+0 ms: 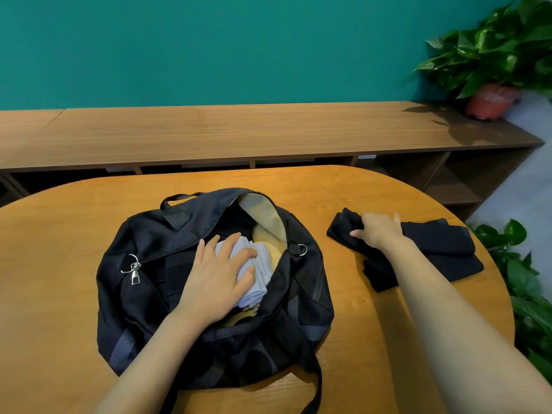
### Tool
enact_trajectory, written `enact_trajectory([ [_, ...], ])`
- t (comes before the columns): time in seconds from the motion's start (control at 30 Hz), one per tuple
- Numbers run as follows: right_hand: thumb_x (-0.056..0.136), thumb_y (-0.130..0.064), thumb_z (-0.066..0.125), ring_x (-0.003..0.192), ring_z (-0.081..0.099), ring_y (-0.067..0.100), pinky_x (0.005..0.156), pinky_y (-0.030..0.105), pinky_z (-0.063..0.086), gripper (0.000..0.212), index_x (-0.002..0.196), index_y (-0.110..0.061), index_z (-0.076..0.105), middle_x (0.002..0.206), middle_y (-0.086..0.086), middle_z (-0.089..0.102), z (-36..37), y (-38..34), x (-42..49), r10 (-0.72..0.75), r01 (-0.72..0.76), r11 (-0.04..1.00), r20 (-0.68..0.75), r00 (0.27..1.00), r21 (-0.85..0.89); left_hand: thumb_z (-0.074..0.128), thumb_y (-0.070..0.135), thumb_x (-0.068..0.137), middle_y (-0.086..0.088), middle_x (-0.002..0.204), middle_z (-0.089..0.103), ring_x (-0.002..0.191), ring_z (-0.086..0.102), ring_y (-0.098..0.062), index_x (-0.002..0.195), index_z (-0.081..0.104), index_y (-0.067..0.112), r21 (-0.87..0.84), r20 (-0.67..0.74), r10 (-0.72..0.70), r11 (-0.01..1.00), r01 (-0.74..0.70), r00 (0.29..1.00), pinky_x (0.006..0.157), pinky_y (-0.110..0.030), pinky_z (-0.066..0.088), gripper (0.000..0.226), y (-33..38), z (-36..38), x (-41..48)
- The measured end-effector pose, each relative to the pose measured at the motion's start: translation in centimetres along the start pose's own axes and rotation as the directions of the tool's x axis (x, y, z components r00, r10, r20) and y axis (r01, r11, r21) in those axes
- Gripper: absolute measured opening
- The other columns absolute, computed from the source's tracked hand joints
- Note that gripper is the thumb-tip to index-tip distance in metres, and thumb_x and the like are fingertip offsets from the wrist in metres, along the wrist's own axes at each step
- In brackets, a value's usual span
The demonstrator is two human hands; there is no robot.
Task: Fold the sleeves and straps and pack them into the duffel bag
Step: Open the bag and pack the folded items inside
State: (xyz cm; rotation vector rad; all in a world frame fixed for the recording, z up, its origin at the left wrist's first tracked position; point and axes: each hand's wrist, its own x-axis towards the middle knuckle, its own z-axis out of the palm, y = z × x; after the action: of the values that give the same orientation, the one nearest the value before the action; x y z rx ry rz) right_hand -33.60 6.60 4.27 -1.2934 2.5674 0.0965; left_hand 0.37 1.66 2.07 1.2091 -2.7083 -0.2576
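A black duffel bag lies unzipped in the middle of the round wooden table. Inside it sits a folded pale blue-grey sleeve on top of something yellow. My left hand lies flat on the pale sleeve inside the bag's mouth, fingers straight and spread. To the right of the bag a pile of black folded sleeves or straps lies on the table. My right hand rests on the pile's left end, fingers curved down over the cloth; whether they grip it I cannot tell.
A long wooden shelf unit runs behind the table against a teal wall. A potted plant stands at its right end. More green leaves crowd the table's right edge. The bag's shoulder strap trails toward me.
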Motion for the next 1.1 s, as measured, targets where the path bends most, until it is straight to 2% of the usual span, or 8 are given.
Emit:
enact_trajectory([
  [0.2,0.095,-0.036,0.061,0.092,0.059,0.030,0.080,0.043,0.048,0.038,0.118,-0.009,0.047,0.106,0.008,0.059,-2.3,-2.0,-4.2,0.040,0.109,0.932,-0.395,0.918,0.347,0.015,0.057,0.090,0.001,0.154,0.034,0.141,0.025,-0.038,0.132,0.052,0.039,-0.020,0.033,-0.005,1.000,0.006,0.999,0.118,-0.053,0.008,0.059,0.2,-0.4,-0.3],
  [0.37,0.090,-0.028,0.070,0.088,0.068,0.008,0.068,0.022,0.056,0.038,0.120,-0.015,0.053,0.106,-0.004,0.067,-4.5,-7.0,-10.6,-0.130,0.184,0.195,-0.161,0.978,0.963,0.026,0.063,0.090,0.008,0.149,0.042,0.144,0.027,-0.021,0.141,0.047,0.035,-0.261,-0.160,-0.067,0.965,0.023,0.985,0.121,-0.046,-0.001,0.062,1.8,-2.3,-0.1],
  [0.47,0.088,-0.023,0.072,0.093,0.071,0.010,0.073,0.023,0.057,0.036,0.120,-0.014,0.058,0.108,0.000,0.071,-3.5,-10.2,-12.4,-0.298,0.104,-0.002,-0.100,0.949,0.995,0.058,0.042,0.095,0.017,0.119,0.063,0.115,0.057,0.003,0.126,0.060,0.027,-0.824,-0.134,-0.288,0.564,0.054,0.948,0.101,-0.021,0.044,0.034,4.4,-6.3,0.6],
  [0.53,0.087,-0.022,0.073,0.095,0.070,0.014,0.075,0.027,0.058,0.035,0.117,-0.014,0.058,0.108,0.002,0.070,-2.5,-12.1,-12.9,-0.293,0.126,-0.008,-0.123,0.948,0.992,0.064,0.030,0.093,0.009,0.104,0.072,0.100,0.066,-0.002,0.117,0.064,0.022,-0.966,0.065,-0.278,0.222,0.130,0.958,0.078,-0.016,0.053,0.026,5.5,-7.6,1.2],
  [0.63,0.086,-0.025,0.074,0.095,0.067,0.010,0.078,0.030,0.059,0.032,0.112,-0.019,0.056,0.104,-0.004,0.067,-1.4,-14.1,-13.3,-0.188,0.301,0.108,-0.278,0.942,0.948,0.066,0.036,0.090,-0.003,0.124,0.067,0.114,0.064,-0.016,0.129,0.058,0.015,-0.978,0.172,-0.321,0.057,0.200,0.931,0.088,-0.030,0.055,0.046,5.8,-8.0,1.9],
  [0.77,0.083,-0.023,0.077,0.090,0.065,0.003,0.074,0.028,0.058,0.036,0.110,-0.021,0.054,0.101,-0.012,0.064,-1.2,-14.9,-14.2,0.000,0.456,0.107,-0.459,0.889,0.884,0.066,0.043,0.088,0.005,0.155,0.029,0.138,0.035,-0.010,0.154,0.023,0.021,-0.941,-0.009,-0.569,0.284,0.186,0.822,0.107,-0.030,0.037,0.082,5.7,-8.0,1.6],
  [0.9,0.082,-0.023,0.079,0.091,0.065,0.000,0.074,0.023,0.056,0.040,0.112,-0.024,0.053,0.100,-0.011,0.066,-1.2,-15.0,-14.7,-0.009,0.445,0.090,-0.446,0.895,0.891,0.059,0.023,0.096,0.001,0.115,0.070,0.101,0.067,-0.003,0.124,0.060,0.020,-0.996,0.068,-0.338,0.028,0.082,0.939,0.076,-0.015,0.052,0.028,6.6,-8.1,0.9],
  [1.1,0.085,-0.024,0.075,0.100,0.068,0.016,0.084,0.039,0.059,0.031,0.113,-0.020,0.060,0.107,-0.002,0.069,-0.7,-13.7,-14.4,-0.203,0.299,0.017,-0.290,0.935,0.954,0.061,0.022,0.095,-0.003,0.101,0.074,0.089,0.070,-0.009,0.116,0.066,0.007,-0.981,0.188,-0.350,-0.116,0.156,0.918,0.068,-0.021,0.054,0.026,5.4,-7.6,1.4],
])
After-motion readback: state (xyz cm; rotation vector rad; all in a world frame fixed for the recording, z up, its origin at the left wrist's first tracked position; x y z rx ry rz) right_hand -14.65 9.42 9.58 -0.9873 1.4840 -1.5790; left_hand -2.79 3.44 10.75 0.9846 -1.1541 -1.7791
